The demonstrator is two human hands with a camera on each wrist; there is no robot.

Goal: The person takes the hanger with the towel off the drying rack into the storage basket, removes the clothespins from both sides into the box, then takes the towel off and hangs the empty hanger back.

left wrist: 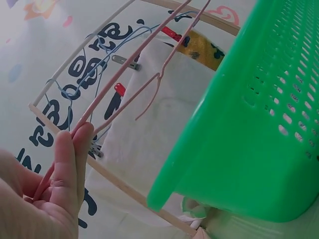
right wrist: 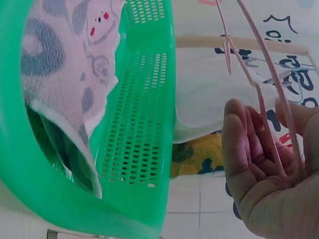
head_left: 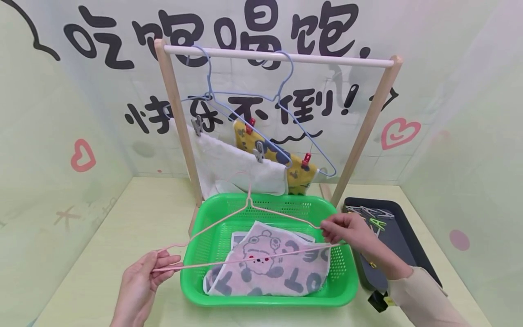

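Note:
A pink wire clothes hanger (head_left: pixel 249 199) spans the space between my two hands, hook upward, above a green basket (head_left: pixel 269 300). My left hand (head_left: pixel 140 281) pinches its left end between thumb and fingers, just outside the basket's left rim. At the other end, the fingers of my right hand (head_left: pixel 347 230) curl round the hanger's right corner, over the basket's right side. Inside the basket lies a pink and grey patterned towel (head_left: pixel 286 274), partly crossed by the hanger's lower bar. Beneath it, the edge of another cloth shows.
Behind the basket stands a wooden rack (head_left: pixel 365 131) with a white rail (head_left: pixel 310 58). Blue hangers (head_left: pixel 304 129) carry a white towel (head_left: pixel 233 165) and a yellow towel (head_left: pixel 298 181), both clipped on. To the right, a dark tray (head_left: pixel 396 240) contains several clothespins (head_left: pixel 377 222).

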